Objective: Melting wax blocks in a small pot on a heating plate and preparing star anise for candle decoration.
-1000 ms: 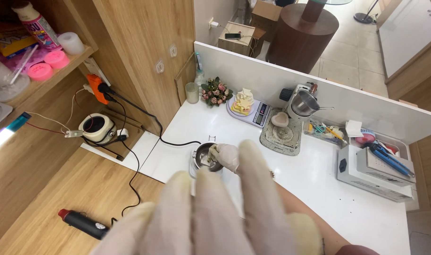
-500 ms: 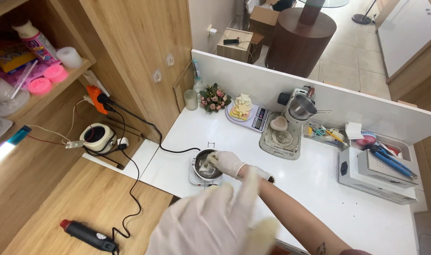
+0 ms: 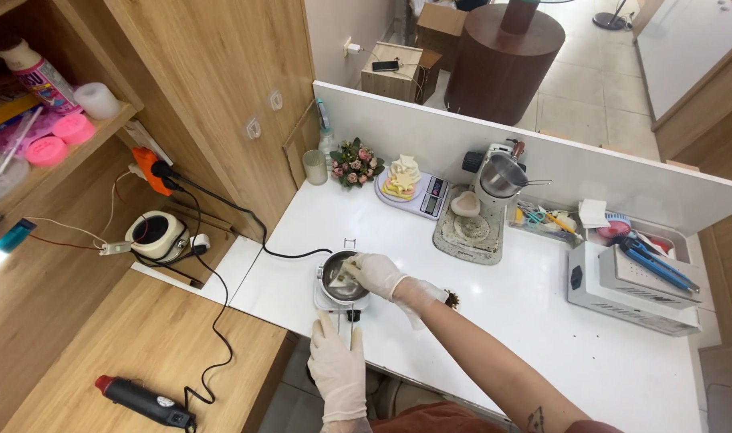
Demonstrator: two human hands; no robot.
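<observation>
A small metal pot [image 3: 338, 281] sits on a little white hot plate [image 3: 326, 301] near the front edge of the white counter [image 3: 542, 313]. My right hand [image 3: 374, 273], in a white glove, is over the pot and grips a pale lump of material at its rim. My left hand [image 3: 338, 369], also gloved, lies flat with fingers together at the counter's front edge, fingertips just below the hot plate, holding nothing.
A black cord [image 3: 221, 208] runs from the hot plate to an orange plug [image 3: 149, 164]. Behind are a flower bunch [image 3: 351, 163], a scale with a pale ornament [image 3: 406, 188], a metal pitcher [image 3: 502, 176], a grey box [image 3: 634, 289], and a black heat gun [image 3: 141, 398] on the lower wooden surface.
My left hand dropped away from the camera, where it filled the view, down to the counter edge below the hot plate. My right hand stayed over the pot.
</observation>
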